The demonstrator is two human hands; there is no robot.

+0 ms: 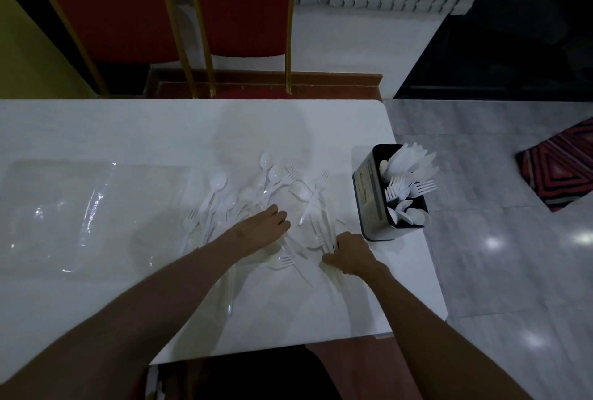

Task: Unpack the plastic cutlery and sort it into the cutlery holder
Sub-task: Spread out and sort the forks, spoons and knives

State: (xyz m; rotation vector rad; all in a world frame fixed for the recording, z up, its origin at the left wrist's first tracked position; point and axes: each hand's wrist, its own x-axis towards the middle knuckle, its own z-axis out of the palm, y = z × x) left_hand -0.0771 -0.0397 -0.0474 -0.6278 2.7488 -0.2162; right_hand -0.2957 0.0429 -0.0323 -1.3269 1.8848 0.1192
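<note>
White plastic spoons, forks and knives lie in a loose pile (256,197) on the white table (128,130). My left hand (261,229) rests flat on the pile's near side, fingers together, holding nothing that I can see. My right hand (348,255) is closed around a bundle of white cutlery handles (325,240) near the table's right edge. The dark cutlery holder (373,204) stands at the right edge, just beyond my right hand. It holds knives at the back, forks in the middle and spoons at the front.
An empty clear plastic bag (90,207) lies flat on the table's left part. Two red chairs (224,14) stand behind the far edge. The table ends close to the right of the holder, with grey floor and a striped rug (561,165) beyond.
</note>
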